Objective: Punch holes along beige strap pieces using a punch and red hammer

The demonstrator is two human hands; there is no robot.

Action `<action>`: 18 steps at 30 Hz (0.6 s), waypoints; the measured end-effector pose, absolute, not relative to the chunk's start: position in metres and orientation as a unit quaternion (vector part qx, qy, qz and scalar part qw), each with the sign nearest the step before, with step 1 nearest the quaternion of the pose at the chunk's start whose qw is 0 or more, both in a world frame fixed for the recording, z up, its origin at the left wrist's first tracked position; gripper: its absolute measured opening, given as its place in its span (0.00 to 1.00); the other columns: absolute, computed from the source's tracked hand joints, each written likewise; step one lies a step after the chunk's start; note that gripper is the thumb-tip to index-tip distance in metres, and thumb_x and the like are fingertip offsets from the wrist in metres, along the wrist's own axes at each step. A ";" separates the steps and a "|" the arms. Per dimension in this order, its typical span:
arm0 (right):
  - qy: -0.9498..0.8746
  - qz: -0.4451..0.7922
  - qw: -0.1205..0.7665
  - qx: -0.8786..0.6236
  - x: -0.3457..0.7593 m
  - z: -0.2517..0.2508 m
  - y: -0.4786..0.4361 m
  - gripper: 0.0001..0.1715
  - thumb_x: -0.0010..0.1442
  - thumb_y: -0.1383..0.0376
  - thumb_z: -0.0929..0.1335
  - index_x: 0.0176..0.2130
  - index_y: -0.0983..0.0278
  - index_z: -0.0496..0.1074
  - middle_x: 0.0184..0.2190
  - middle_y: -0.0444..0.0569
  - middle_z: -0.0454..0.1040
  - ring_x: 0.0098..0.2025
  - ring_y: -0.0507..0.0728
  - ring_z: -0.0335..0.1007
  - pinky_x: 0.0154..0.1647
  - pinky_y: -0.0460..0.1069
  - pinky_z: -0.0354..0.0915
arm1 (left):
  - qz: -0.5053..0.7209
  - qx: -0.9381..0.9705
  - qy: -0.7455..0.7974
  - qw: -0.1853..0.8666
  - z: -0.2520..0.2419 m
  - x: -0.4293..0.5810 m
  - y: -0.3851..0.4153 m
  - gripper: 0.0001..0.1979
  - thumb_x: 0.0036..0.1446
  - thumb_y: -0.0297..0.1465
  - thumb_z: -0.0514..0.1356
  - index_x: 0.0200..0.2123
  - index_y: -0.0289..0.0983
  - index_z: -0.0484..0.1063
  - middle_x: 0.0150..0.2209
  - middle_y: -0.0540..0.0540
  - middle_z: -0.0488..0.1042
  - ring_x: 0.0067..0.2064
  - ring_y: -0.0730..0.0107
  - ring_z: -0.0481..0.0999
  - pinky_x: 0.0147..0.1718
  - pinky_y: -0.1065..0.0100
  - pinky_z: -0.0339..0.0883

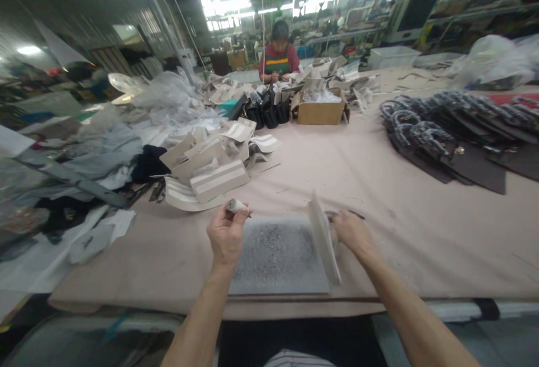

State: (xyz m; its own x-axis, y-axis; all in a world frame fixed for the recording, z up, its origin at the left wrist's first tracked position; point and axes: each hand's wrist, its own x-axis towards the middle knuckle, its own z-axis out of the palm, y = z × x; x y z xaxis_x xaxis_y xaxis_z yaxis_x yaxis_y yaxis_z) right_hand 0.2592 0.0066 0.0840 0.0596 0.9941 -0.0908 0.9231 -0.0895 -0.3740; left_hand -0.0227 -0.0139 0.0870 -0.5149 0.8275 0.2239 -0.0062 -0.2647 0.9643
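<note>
My left hand (227, 238) is closed round a small white cylinder (236, 206) with a greyish round end, raised over the left edge of a grey board (273, 257). Dark specks and scuffs cover the middle of that board, which lies flat near the table's front edge. To its right, my right hand (350, 231) grips a pale flat panel (324, 238) that stands nearly upright along the board's right side. A thin dark tool (359, 215) juts out beyond the right hand; its kind is unclear, and the fingers are partly hidden.
Beige panels with white strips (219, 179) are heaped to the left. Dark bags (265, 110) and a cardboard box (320, 110) stand farther back, before a seated person (278, 58). Dark pieces with patterned handles (455, 137) are stacked at right. A metal post (80, 179) rises at left.
</note>
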 end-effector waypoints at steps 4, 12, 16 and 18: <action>-0.575 0.092 0.168 -0.795 0.310 0.097 0.018 0.31 0.72 0.58 0.52 0.41 0.72 0.75 0.31 0.62 0.75 0.32 0.60 0.74 0.27 0.49 0.58 | 0.691 0.394 0.528 0.297 0.085 -0.019 -0.014 0.18 0.50 0.40 0.72 0.38 0.33 0.78 0.33 0.45 0.81 0.33 0.66 0.81 0.35 0.68 0.77; -0.652 0.170 0.138 -0.725 0.227 0.073 -0.024 0.25 0.71 0.53 0.61 0.59 0.66 0.69 0.38 0.58 0.79 0.43 0.64 0.77 0.42 0.53 0.65 | 0.654 0.418 0.530 0.342 0.082 0.006 -0.006 0.17 0.52 0.39 0.70 0.40 0.33 0.78 0.34 0.44 0.81 0.35 0.65 0.81 0.35 0.68 0.75; -0.668 0.206 0.101 -0.708 0.187 0.055 -0.038 0.21 0.71 0.53 0.62 0.54 0.63 0.71 0.36 0.55 0.80 0.41 0.62 0.78 0.39 0.52 0.66 | 0.637 0.420 0.508 0.399 0.066 0.021 -0.001 0.16 0.52 0.38 0.71 0.40 0.34 0.78 0.36 0.44 0.81 0.36 0.65 0.81 0.38 0.68 0.74; -0.672 0.216 0.088 -0.703 0.178 0.048 -0.042 0.20 0.71 0.53 0.62 0.53 0.63 0.70 0.36 0.56 0.80 0.40 0.63 0.79 0.38 0.52 0.66 | 0.627 0.422 0.490 0.435 0.053 0.029 0.003 0.16 0.52 0.38 0.71 0.40 0.34 0.78 0.37 0.44 0.81 0.37 0.66 0.80 0.39 0.68 0.74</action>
